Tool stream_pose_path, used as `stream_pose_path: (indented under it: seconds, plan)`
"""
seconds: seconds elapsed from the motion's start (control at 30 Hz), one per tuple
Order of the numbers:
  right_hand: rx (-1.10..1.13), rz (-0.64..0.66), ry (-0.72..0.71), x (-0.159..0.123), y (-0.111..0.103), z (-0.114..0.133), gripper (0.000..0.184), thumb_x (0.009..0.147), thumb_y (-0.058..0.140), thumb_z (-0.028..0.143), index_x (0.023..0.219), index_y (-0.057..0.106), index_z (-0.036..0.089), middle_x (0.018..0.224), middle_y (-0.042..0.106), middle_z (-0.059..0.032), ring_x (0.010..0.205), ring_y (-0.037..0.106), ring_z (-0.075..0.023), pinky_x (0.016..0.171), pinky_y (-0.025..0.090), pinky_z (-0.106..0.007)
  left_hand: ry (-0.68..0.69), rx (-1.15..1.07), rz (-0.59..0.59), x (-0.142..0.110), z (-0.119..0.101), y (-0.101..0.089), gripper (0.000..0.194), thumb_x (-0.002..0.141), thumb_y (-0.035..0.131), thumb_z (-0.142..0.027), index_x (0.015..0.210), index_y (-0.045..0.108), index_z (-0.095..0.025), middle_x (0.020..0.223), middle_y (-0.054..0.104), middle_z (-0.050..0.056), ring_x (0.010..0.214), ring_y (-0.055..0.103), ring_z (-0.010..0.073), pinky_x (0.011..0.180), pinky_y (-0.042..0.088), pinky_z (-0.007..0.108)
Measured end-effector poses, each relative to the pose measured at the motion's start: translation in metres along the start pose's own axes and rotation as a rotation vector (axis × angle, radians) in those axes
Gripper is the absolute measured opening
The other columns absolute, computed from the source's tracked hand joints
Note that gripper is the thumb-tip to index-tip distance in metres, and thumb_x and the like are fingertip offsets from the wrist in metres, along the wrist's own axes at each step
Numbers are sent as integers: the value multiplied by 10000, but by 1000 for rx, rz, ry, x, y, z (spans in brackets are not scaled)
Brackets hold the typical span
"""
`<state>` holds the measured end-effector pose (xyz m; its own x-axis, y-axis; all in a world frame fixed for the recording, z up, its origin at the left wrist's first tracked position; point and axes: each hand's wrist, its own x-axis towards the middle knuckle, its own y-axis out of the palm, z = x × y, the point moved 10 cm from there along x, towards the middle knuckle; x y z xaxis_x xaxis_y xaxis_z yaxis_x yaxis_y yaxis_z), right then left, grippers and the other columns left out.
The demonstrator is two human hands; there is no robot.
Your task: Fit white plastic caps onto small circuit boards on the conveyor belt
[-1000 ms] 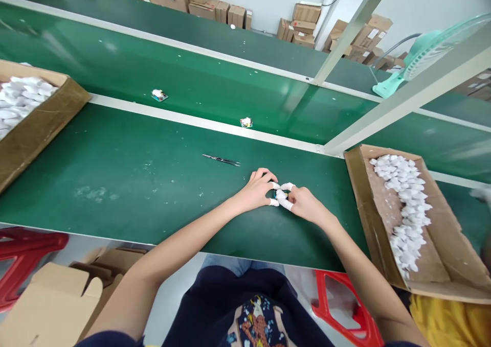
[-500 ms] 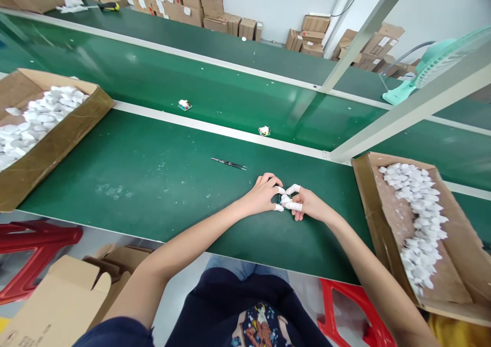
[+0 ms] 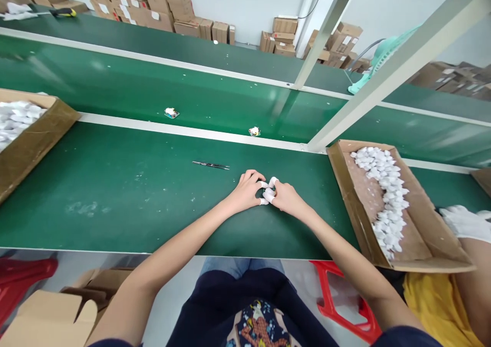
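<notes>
as my left hand and right hand meet: both pinch one small white piece
tweezers: lying on the counter, left of the piece
waiting: cardboard box, right of the piece, heaped with white pieces

Factory floor: parallel green conveyor belts, stacked cardboard cartons, red plastic stools.

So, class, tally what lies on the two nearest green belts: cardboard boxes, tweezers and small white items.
Cardboard boxes: 2
Tweezers: 1
Small white items: 2
Total: 5
</notes>
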<state>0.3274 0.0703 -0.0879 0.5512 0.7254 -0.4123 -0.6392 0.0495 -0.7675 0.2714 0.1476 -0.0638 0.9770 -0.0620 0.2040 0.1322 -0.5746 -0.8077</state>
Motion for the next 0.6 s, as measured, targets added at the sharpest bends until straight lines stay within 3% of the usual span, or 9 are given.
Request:
stream_pose_path:
  seconds: [0.13,0.27,0.37,0.5,0.6]
  plan:
    - [318,190,41,2,13,-5,129,800,473,192,883,378,166,630,622,-24,455,578,-150,423,439,-230,-14,0,18,1,0,1,394,744,697,-393,1056,615,-166,1206,507,73,1190,333,251,971,327,404]
    - [334,192,52,8,8,-8,133,825,494,240,850,387,165,552,593,-27,395,542,-156,345,396,-219,-20,8,25,2,-1,0,359,747,691,-388,1007,618,-153,1209,502,68,1188,332,244,981,322,404]
    - [481,286,40,9,15,-7,176,885,460,322,870,417,152,575,606,-47,417,554,-148,375,426,-215,-32,13,38,2,0,1,375,738,700,-383,1017,614,-148,1208,504,69,1183,335,244,972,327,402]
    - [546,296,26,13,16,-15,141,876,480,274,902,442,142,578,603,-47,424,556,-153,374,422,-214,-26,23,41,2,0,2,388,726,713,-385,1009,615,-138,1213,504,73,1187,332,249,981,320,406]
    - [661,384,-53,10,19,-13,244,896,505,359,970,460,131,659,630,-65,505,597,-149,449,474,-216,-27,19,33,2,1,2,415,723,717,-393,1046,614,-153,1214,506,72,1188,333,248,984,314,411]
